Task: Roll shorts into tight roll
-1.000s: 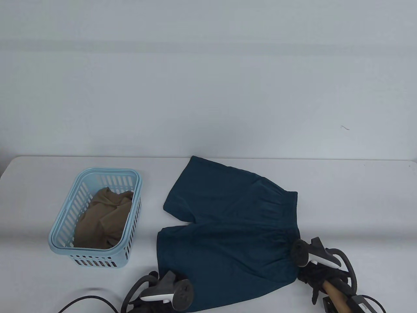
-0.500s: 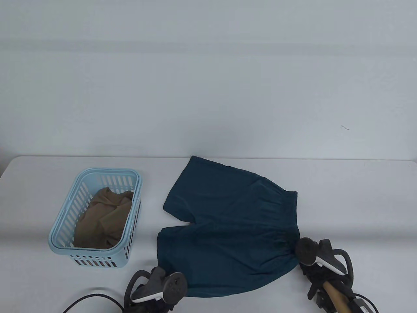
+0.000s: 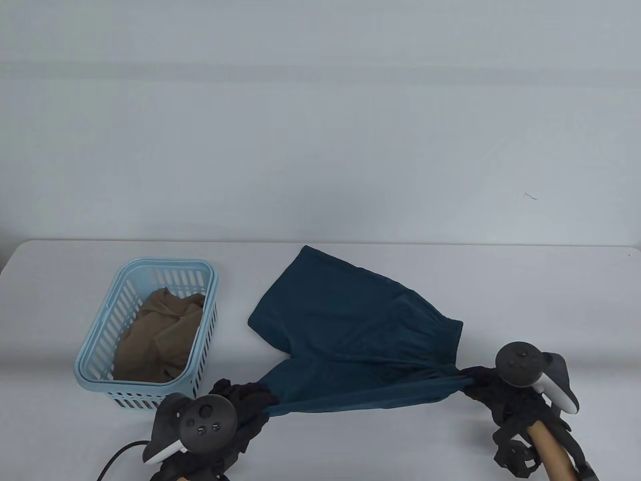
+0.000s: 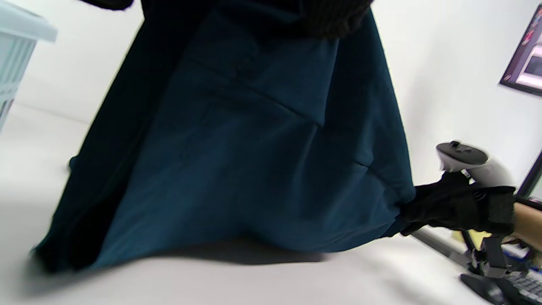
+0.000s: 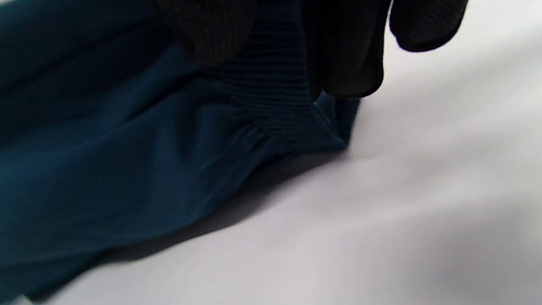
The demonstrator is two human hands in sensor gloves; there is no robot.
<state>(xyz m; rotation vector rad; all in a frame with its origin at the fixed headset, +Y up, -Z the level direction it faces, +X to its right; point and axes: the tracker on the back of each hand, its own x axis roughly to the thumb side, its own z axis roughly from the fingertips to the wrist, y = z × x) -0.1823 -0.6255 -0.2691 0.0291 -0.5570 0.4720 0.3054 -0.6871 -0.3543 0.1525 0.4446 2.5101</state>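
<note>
Shorts (image 3: pixel 350 325) stretched left–right between left hand (image 3: pixel 240 401), gripping near leg hem, and right hand (image 3: pixel 483 386), gripping waistband corner; far leg trails away on tabletop (image 3: pixel 526 300).

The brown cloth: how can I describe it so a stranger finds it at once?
Look at the white table, then at its left part, where a light blue slotted basket stands. The brown cloth lies crumpled inside it, unlike the dark teal shorts, which both hands hold.
</note>
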